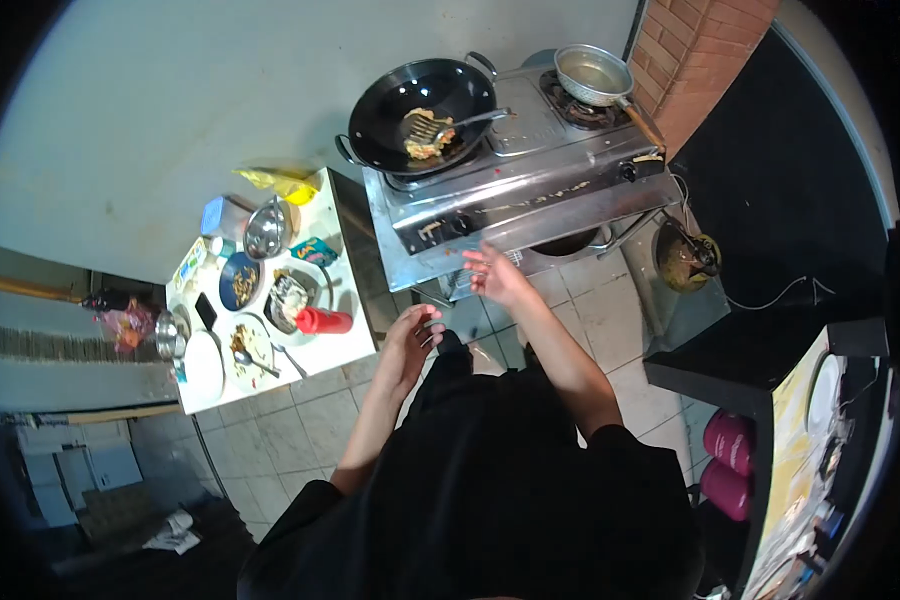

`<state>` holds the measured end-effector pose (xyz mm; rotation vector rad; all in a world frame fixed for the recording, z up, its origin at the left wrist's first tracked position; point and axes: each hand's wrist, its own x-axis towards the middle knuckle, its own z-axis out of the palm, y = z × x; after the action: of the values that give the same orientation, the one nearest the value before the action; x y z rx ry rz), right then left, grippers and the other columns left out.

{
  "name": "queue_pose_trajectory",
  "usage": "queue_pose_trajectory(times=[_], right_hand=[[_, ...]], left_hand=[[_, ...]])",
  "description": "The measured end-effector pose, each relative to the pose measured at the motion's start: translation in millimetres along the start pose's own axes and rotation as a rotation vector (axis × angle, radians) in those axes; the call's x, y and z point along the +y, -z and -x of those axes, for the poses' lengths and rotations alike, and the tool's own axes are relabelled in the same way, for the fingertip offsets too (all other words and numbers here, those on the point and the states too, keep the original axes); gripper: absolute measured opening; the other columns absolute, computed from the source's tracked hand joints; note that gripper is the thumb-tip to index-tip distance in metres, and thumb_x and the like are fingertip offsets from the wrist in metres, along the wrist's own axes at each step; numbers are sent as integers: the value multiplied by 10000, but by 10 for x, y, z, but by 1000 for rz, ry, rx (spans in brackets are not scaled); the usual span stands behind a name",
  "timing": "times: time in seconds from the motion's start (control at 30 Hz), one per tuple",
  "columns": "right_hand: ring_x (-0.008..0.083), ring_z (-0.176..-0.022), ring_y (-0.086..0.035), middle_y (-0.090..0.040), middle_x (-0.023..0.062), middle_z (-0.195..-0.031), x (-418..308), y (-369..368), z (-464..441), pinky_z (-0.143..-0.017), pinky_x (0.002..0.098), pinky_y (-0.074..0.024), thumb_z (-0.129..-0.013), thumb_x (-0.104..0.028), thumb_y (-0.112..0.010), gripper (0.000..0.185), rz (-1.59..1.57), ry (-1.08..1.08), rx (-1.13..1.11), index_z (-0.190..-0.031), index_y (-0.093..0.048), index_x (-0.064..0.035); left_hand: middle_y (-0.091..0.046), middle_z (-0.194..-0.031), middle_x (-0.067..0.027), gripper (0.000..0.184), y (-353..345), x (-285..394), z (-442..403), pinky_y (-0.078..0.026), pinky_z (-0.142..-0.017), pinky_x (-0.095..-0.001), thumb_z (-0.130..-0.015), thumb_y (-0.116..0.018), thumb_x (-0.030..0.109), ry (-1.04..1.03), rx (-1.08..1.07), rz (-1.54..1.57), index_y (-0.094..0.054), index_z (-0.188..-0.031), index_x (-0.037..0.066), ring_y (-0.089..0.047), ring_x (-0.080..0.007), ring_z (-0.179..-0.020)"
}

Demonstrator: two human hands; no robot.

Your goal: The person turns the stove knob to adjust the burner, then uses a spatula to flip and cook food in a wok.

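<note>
My left hand (410, 343) hangs in the air between my body and the white side table, fingers loosely curled and apart, holding nothing. In front of the stove's front edge is my right hand (491, 273), its fingers spread and empty. Beyond it, a black two-handled wok (370, 110) sits on the left burner of the gas stove (530, 190). Inside the wok lies some cooked egg-like food (425, 148), with a slotted metal spatula (460, 125) resting on it, its handle over the rim.
A saucepan (592, 75) stands on the right burner. The white table (305, 365) at left bears a red bottle (324, 320), a metal bowl (267, 230), a dark blue bowl (227, 285), plates and a phone (206, 311). A pot (685, 262) stands low at right, near a black counter (715, 375).
</note>
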<state>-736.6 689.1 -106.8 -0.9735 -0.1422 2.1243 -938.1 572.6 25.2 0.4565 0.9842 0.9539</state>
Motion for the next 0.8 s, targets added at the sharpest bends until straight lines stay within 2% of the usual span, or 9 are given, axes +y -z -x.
queue_pose_trajectory(times=[0.1,0.13,0.2,0.27,0.33,0.37,0.47,0.6,0.8], right_hand=[[145,-573,-505,-588,46,-769,9,47,-793,-543,290,-433,-943,-478,-551,415,-291,-33,215,-1022,-615,-75],[145,-573,-505,-588,46,-769,-26,0,-902,-543,290,-433,-943,-478,-551,415,-285,-20,218,-1022,-615,-75],[140,-522,-476,-567,22,-696,46,-95,-1010,-492,285,-387,-944,-465,-544,375,-365,4,238,-875,-572,-98],[140,-473,-419,-511,0,-636,87,-189,-1073,-449,290,-334,-978,-390,-473,330,-406,26,326,-798,-509,-115],[148,-476,-382,-455,5,-613,28,-227,-1076,-450,286,-306,-995,-298,-395,294,-620,67,201,-787,-490,-113],[130,-480,-350,-412,9,-585,-12,-320,-1033,-445,282,-291,-910,-141,-439,167,-701,119,254,-768,-489,-68],[136,-485,-357,-413,19,-586,-34,-307,-1082,-447,279,-296,-921,-125,-420,180,-857,116,235,-772,-491,-53],[155,-496,-362,-402,17,-601,-24,-290,-1178,-469,291,-315,-987,-189,-325,264,-866,133,230,-797,-463,-68],[125,-496,-367,-382,8,-602,120,-380,-1209,-470,284,-337,-1027,-273,-331,324,-324,301,394,-797,-464,-87]], left_hand=[[-610,-1085,-41,252,438,357,-148,-463,-873,-308,-981,-538,290,0,-36,-11,-578,-1120,84,-589,-163,-975],[-613,-1081,-45,251,571,472,-217,-467,-868,-307,-985,-533,285,-6,-44,-11,-576,-1123,79,-594,-164,-967],[-621,-1075,-53,256,833,632,-349,-474,-861,-310,-989,-531,281,20,-1,12,-570,-1130,71,-602,-168,-954],[-613,-1077,-52,264,1026,780,-397,-470,-866,-318,-967,-561,296,32,55,12,-562,-1119,81,-593,-180,-963],[-612,-1070,-47,258,1120,913,-453,-467,-874,-315,-970,-554,296,44,46,19,-562,-1116,84,-588,-175,-965],[-610,-1069,-45,256,1191,933,-498,-465,-876,-314,-971,-552,298,56,55,25,-561,-1114,86,-585,-174,-970],[-613,-1060,-50,243,1307,952,-611,-473,-870,-322,-992,-517,263,92,72,76,-559,-1122,62,-592,-178,-969],[-606,-1073,-51,249,1374,959,-729,-461,-884,-314,-997,-507,270,142,53,113,-549,-1136,67,-589,-179,-979],[-597,-1081,-43,262,1506,882,-819,-445,-904,-316,-995,-506,278,174,15,153,-532,-1162,77,-582,-171,-1002]])
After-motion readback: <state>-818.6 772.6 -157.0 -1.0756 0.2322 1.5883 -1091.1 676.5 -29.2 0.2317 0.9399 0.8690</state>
